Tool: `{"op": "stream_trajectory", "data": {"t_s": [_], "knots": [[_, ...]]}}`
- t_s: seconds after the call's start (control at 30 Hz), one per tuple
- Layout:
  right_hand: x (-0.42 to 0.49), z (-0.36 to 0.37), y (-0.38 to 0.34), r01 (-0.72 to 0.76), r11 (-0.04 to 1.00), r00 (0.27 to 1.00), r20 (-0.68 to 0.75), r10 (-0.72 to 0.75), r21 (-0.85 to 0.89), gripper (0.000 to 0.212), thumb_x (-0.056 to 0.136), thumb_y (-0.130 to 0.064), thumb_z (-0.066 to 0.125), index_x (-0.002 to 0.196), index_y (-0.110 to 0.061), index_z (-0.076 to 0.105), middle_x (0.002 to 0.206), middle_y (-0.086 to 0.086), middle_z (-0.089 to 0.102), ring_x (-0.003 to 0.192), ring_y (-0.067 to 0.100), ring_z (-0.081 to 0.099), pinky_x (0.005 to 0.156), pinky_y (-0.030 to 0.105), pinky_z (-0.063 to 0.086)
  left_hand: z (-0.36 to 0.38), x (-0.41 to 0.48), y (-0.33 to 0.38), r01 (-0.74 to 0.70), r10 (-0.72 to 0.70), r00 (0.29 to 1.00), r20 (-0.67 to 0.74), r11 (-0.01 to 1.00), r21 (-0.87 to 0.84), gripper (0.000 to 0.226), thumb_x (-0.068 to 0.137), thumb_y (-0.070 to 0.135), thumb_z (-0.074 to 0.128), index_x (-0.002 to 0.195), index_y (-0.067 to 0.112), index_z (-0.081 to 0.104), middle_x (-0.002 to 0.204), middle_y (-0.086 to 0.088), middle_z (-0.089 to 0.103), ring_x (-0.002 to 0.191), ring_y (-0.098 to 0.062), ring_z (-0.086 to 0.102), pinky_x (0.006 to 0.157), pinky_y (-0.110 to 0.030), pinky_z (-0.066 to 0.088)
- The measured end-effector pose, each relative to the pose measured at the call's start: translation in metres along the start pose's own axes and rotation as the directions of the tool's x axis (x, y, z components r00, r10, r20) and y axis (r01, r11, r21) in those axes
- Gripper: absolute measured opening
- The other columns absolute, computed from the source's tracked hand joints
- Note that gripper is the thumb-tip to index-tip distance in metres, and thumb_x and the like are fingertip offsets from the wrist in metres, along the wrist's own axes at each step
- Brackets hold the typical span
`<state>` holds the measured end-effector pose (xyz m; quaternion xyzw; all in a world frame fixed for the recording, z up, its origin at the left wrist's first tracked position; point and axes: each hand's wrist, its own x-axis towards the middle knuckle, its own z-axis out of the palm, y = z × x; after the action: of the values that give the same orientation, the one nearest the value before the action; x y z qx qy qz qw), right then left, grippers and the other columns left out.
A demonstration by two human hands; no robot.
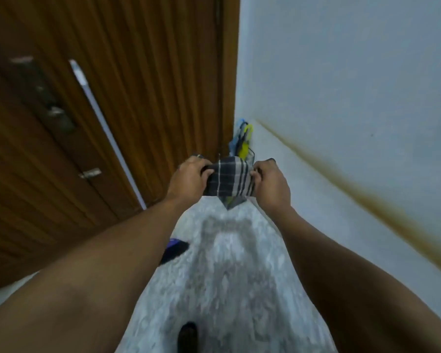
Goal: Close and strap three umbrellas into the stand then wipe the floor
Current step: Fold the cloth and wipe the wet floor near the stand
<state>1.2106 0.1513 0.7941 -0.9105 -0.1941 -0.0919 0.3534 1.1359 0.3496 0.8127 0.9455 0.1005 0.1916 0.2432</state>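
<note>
A wooden door (138, 98) stood at the left. The left hand (189, 178) gripped one end of a dark checked cloth (229, 177) and the right hand (271, 183) pinched the other, above the mottled grey floor (229, 276). Just behind the cloth, blue and yellow umbrellas (243, 138) stood in the floor's corner against the white wall (341, 72).

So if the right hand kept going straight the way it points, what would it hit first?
Probably the umbrellas in the corner, just beyond the checked cloth the right hand grips; depth is unclear.
</note>
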Motion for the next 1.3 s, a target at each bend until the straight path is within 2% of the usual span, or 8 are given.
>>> {"op": "stream_trajectory", "data": {"t_s": [0.2,0.47,0.57,0.67,0.9,1.03,1.17,1.3], "knots": [[0.046,0.01,-0.158,0.378,0.914,0.926,-0.034,-0.377,0.145,0.014,0.1,-0.02,0.047,0.103,-0.019,0.06,0.105,-0.001,0.05,0.082,0.016,0.051,0.068,0.031,0.04,-0.16,-0.005,-0.046,0.098,-0.062,0.955,-0.289,0.989,0.11,0.024,0.097,0.031,0.052,0.113,0.021,0.067,0.111,0.001,0.061,0.1,-0.017,0.058,0.086,-0.034,0.051],[0.064,0.056,-0.384,0.587,0.772,0.808,-0.12,-0.576,0.244,0.014,0.101,-0.023,0.046,0.104,-0.02,0.06,0.106,-0.008,0.05,0.08,0.01,0.055,0.067,0.035,0.052,-0.35,-0.03,-0.137,0.23,-0.113,0.799,-0.591,0.965,0.126,0.02,0.094,0.031,0.057,0.112,0.024,0.063,0.112,0.008,0.056,0.098,-0.012,0.055,0.084,-0.033,0.052],[0.067,0.089,-0.459,0.634,0.726,0.771,-0.133,-0.623,0.266,0.01,0.1,-0.022,0.048,0.102,-0.021,0.057,0.104,-0.007,0.051,0.081,0.015,0.056,0.067,0.039,0.052,-0.408,-0.04,-0.184,0.262,-0.133,0.778,-0.614,0.957,0.125,0.008,0.094,0.027,0.057,0.097,0.03,0.051,0.1,0.013,0.054,0.088,-0.008,0.055,0.073,-0.032,0.051],[0.07,0.126,-0.527,0.652,0.696,0.753,-0.148,-0.641,0.299,0.009,0.099,-0.02,0.05,0.094,-0.027,0.047,0.095,-0.011,0.05,0.076,0.014,0.054,0.063,0.041,0.05,-0.457,-0.045,-0.237,0.302,-0.106,0.772,-0.627,0.929,0.215,0.019,0.092,0.016,0.057,0.086,0.03,0.045,0.098,0.015,0.048,0.083,-0.009,0.053,0.07,-0.032,0.051],[0.077,0.208,-0.617,0.699,0.683,0.713,-0.128,-0.69,0.211,0.022,0.09,0.001,0.055,0.1,-0.017,0.062,0.103,-0.007,0.044,0.08,0.016,0.054,0.061,0.034,0.049,-0.515,-0.035,-0.34,0.312,-0.087,0.806,-0.585,0.903,0.296,0.029,0.09,0.008,0.061,0.115,0.022,0.065,0.121,0.011,0.047,0.097,-0.002,0.047,0.081,-0.016,0.042],[0.106,0.242,-0.653,0.71,0.683,0.704,-0.131,-0.698,0.171,0.032,0.087,0.003,0.06,0.111,-0.017,0.066,0.108,-0.005,0.045,0.087,0.013,0.052,0.067,0.029,0.051,-0.537,-0.002,-0.388,0.285,-0.063,0.804,-0.591,0.914,0.291,0.028,0.096,0.022,0.054,0.123,0.022,0.062,0.129,0.009,0.041,0.101,-0.004,0.05,0.082,-0.019,0.046],[0.138,0.274,-0.675,0.688,0.68,0.716,-0.083,-0.693,0.256,0.026,0.091,-0.005,0.059,0.106,-0.026,0.057,0.108,-0.005,0.046,0.093,0.014,0.054,0.074,0.04,0.055,-0.541,0.033,-0.429,0.311,-0.071,0.803,-0.592,0.897,0.314,0.033,0.096,0.032,0.054,0.129,0.028,0.058,0.141,0.007,0.032,0.105,-0.009,0.054,0.086,-0.023,0.051],[0.182,0.311,-0.693,0.717,0.681,0.696,-0.098,-0.711,0.152,0.033,0.086,-0.009,0.067,0.113,-0.027,0.062,0.109,-0.01,0.038,0.093,0.008,0.048,0.072,0.031,0.054,-0.543,0.073,-0.469,0.342,-0.063,0.784,-0.617,0.874,0.345,0.036,0.096,0.035,0.053,0.132,0.03,0.055,0.142,0.005,0.03,0.103,-0.015,0.058,0.086,-0.032,0.055]]}}
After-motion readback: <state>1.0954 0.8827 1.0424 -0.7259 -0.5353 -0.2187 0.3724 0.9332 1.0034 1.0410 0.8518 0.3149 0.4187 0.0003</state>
